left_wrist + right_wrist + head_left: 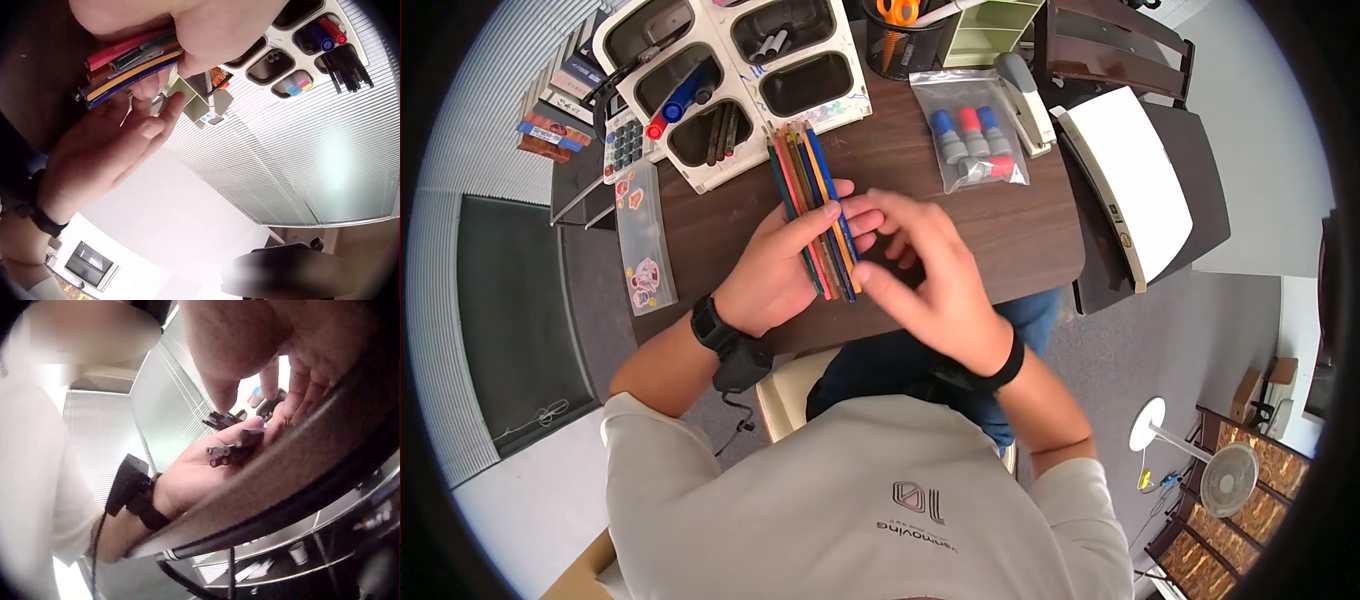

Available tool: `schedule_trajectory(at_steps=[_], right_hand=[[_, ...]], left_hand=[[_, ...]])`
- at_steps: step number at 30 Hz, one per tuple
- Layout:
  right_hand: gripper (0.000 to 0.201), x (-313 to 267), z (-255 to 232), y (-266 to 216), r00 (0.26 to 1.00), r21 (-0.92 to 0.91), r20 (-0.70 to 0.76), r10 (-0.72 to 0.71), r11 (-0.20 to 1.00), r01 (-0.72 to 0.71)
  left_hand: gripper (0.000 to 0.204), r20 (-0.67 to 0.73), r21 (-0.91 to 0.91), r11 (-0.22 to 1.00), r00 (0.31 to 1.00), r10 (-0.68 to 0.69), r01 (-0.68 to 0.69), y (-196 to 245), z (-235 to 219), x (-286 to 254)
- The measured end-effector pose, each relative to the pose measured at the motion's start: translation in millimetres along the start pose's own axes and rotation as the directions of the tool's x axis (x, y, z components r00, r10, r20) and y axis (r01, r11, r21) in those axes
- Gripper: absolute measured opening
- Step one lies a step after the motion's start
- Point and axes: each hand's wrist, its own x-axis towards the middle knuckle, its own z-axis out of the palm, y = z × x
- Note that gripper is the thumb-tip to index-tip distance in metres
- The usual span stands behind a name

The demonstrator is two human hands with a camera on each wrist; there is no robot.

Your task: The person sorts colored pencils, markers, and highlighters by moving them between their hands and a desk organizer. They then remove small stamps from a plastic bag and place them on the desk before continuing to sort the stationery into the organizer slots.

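A bundle of several coloured pencils (808,175) lies across my left hand (762,262). The left thumb clamps over the bundle while the fingers wrap beneath it. Green, red, brown, orange and blue barrels show side by side, slanting away from me. My right hand (940,272) is beside the bundle on its right, fingers loosely bent and thumb tip at the pencils' near ends. Its fingertips overlap the left fingertips in the head view. In the left wrist view the pencil ends (134,65) stick out below the left palm, with the right hand (103,150) close beneath.
A white organizer tray (855,100) with pens and markers stands at the back left. A clear bag of markers (972,135), a stapler (1025,105) and a mesh cup (900,50) stand at the back right. A sticker-covered case (640,240) lies at the left edge.
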Motion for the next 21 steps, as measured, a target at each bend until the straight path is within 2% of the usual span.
schedule_trajectory(at_steps=[1,3,6,9,11,13,15,16,17,19,20,21], right_hand=[[0.055,-4,1,-6,0.995,-0.109,-0.014,-0.097,0.990,0.095],[0.047,-18,10,-11,0.999,-0.224,0.012,-0.036,0.974,0.038],[0.040,-21,13,-5,0.998,-0.300,0.004,-0.063,0.952,0.062],[0.032,-21,11,-4,0.996,-0.223,-0.045,-0.071,0.973,0.059],[0.027,-24,6,-5,0.992,-0.046,-0.124,-0.004,0.999,-0.001],[0.027,-25,2,-4,0.988,0.005,-0.155,0.021,1.000,-0.020],[0.026,-28,0,-2,0.976,0.066,-0.187,0.107,0.993,-0.096],[0.025,-32,3,-1,0.956,0.169,-0.243,0.165,0.977,-0.126],[0.025,-33,5,-2,0.956,0.167,-0.244,0.163,0.978,-0.124],[0.025,-27,9,-8,0.888,0.201,-0.425,0.174,0.975,-0.095],[0.027,-20,8,-11,0.909,0.064,-0.409,0.081,0.996,-0.060],[0.027,-10,8,-16,0.904,0.066,-0.418,0.087,0.996,-0.066]], left_hand=[[0.042,0.001,-0.016,1.000,1.000,0.007,-0.007,-1,2,0],[0.045,0.001,-0.040,0.999,1.000,0.021,-0.021,1,5,-1],[0.044,0.010,-0.045,0.998,0.999,0.047,-0.046,-3,-1,3],[0.039,-0.013,-0.031,0.998,0.998,0.054,-0.054,-5,-1,1],[0.036,-0.030,-0.009,0.999,0.998,0.052,-0.052,-7,-1,1],[0.031,-0.013,-0.011,0.996,0.996,0.084,-0.084,-11,-1,0],[0.031,-0.016,-0.018,0.997,0.997,0.081,-0.081,-13,-4,-2],[0.030,-0.014,-0.014,0.997,0.997,0.081,-0.081,-13,-6,-2],[0.030,-0.011,-0.013,0.997,0.997,0.082,-0.082,-13,-5,-4],[0.031,-0.052,-0.048,0.997,0.997,0.058,-0.060,-13,-2,-9],[0.035,-0.060,-0.035,0.998,0.997,0.053,-0.055,-14,0,-10],[0.035,-0.058,-0.029,0.999,0.997,0.043,-0.045,-15,-1,-12]])
